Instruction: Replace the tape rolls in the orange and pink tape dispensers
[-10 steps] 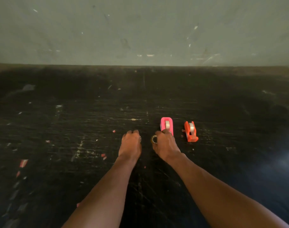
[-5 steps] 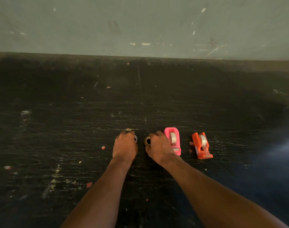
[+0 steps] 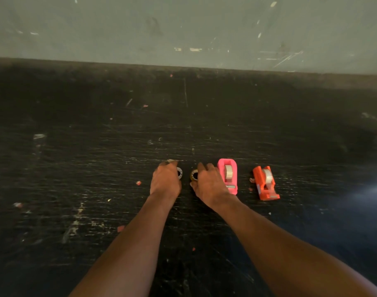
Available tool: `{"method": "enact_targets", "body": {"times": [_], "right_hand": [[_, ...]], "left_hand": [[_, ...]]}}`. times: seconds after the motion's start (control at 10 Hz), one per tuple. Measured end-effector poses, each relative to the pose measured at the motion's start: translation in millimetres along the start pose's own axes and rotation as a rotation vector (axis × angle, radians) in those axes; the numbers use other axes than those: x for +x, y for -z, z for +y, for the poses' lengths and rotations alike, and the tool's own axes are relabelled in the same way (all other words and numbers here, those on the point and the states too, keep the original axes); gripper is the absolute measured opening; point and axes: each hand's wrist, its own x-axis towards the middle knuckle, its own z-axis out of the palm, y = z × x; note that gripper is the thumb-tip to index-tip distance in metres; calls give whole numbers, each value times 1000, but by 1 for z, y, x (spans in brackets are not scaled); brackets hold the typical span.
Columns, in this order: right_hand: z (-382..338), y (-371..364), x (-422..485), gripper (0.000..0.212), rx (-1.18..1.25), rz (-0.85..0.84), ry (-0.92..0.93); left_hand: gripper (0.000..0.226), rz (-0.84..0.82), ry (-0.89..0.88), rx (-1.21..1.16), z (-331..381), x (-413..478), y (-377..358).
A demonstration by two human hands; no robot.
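Head view, left hand (image 3: 165, 179) grips grey roll (image 3: 179, 173), right hand (image 3: 209, 186) grips tan roll (image 3: 193, 175) beside pink dispenser (image 3: 228, 175)

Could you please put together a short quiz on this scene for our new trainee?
1. True or false: the pink dispenser and the orange dispenser both lie empty.
2. Which hand is nearer the pink dispenser? A: left hand. B: right hand.
3. Fill in: each hand holds a loose ___.

Key
1. False: a roll sits in each dispenser.
2. B: it is right beside the pink dispenser.
3. Tape roll: the pale roll is in the left hand and the yellowish roll is in the right hand.
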Motion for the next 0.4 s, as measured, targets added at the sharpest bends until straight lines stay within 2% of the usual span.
{"method": "enact_targets", "body": {"times": [0.1,0.2,0.4], "right_hand": [[-1,2,-10,75,25,6,14],[-3,9,-28,73,21,27,71],[-5,33,-89,53,31,105,129]], "left_hand": [[69,7,28,-27,-2,-8,4],[65,13,48,-56,-4,-23,11],[46,126,60,-108,-1,-83,31]]}}
